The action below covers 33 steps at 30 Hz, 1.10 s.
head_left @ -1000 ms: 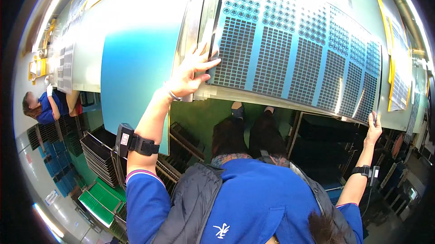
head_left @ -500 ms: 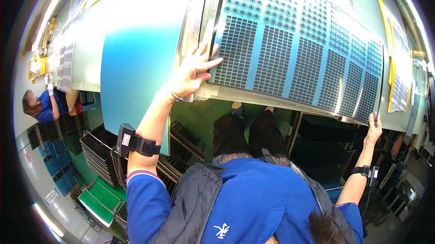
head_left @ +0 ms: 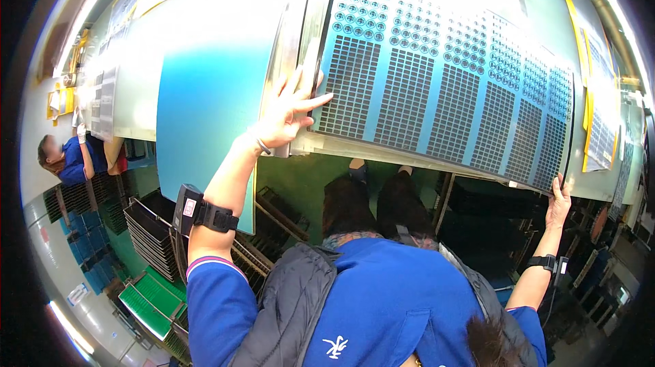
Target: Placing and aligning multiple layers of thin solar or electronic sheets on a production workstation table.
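Blue rectangular panel (head_left: 419,101), already black-patterned, lies between our spread left hand (head_left: 285,119), fingers over its edge, and half-curled right hand (head_left: 558,206), grip unclear; leftward, a smooth blue sheet (head_left: 208,97) shows no pattern.

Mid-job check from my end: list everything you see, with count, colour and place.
Patterned sheet: one, blue with dark circles and blocks, between both hands
Plain sheet: one, blue, left of it
Worktop: pale, beneath the sheets
Yellow-edged piece: at least one, far right
Tray stack: one, dark, lower left
Tray: at least one, green, below that
Co-worker: one, blue top, far left
Armbands: two, black, on both forearms
Left hand: one, bare, sheet's left edge
Right hand: one, bare, near-right corner
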Each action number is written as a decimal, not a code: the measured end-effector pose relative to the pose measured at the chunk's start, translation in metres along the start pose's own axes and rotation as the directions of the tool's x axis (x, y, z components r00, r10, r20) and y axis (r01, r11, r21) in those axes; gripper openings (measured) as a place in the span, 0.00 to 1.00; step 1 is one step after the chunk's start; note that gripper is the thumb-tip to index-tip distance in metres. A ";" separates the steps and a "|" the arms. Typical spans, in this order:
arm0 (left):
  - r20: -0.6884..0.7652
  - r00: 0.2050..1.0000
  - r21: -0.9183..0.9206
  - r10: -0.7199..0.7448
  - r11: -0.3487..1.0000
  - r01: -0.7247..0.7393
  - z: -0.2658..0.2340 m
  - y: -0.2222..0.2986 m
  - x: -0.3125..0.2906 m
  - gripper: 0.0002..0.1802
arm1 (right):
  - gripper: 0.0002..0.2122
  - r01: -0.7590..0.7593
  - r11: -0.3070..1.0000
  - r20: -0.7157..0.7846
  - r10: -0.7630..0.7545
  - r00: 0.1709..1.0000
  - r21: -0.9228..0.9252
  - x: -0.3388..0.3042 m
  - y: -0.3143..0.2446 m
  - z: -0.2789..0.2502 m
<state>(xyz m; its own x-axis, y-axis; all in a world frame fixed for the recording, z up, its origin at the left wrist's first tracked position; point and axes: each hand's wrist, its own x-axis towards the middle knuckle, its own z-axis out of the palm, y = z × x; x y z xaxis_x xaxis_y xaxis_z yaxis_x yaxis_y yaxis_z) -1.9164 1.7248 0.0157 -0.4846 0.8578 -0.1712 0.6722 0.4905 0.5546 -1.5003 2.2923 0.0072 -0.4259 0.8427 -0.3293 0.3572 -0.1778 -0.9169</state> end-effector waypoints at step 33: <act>0.037 0.981 0.165 -0.192 0.969 0.184 -0.013 0.065 0.031 0.38 | 0.17 0.325 0.415 0.199 -0.317 0.927 -0.850 0.206 -0.135 0.123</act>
<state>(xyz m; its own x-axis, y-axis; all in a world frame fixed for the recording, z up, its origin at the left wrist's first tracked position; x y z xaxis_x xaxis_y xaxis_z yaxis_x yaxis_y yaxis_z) -1.8952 1.7814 0.0573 -0.5842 0.7524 -0.3044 0.6544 0.6585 0.3717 -1.7390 2.4276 0.0355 -0.6736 0.7367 -0.0590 0.7165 0.6315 -0.2963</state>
